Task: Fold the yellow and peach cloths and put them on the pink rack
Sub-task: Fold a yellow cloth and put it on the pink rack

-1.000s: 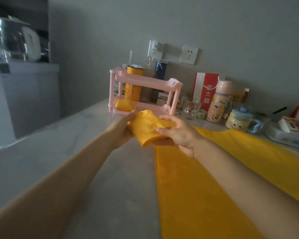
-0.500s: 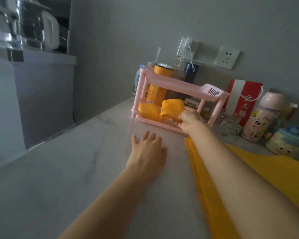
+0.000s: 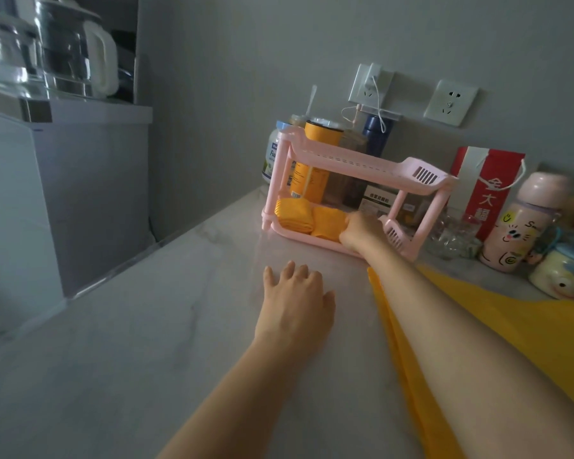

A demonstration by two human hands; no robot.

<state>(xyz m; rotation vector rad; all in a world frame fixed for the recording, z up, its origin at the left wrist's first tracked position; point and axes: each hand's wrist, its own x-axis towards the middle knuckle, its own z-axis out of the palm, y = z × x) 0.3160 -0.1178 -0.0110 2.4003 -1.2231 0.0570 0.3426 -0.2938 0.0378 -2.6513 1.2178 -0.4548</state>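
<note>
1. Head view: the left hand [image 3: 295, 293] lies flat, fingers spread, on the smooth marbled countertop [image 3: 146, 342].
2. The right hand [image 3: 362, 231] touches a folded yellow cloth [image 3: 327, 223] on the lower shelf of the slotted pink rack [image 3: 362, 162]. Whether it pinches the cloth cannot be told.
3. A second folded cloth [image 3: 294, 216] sits just left of the first.

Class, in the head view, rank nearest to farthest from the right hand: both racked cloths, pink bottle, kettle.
1. Right cloth, touching right hand.
2. Left cloth, rack's left end.
3. Pink bottle, right.
4. Kettle, far left.
</note>
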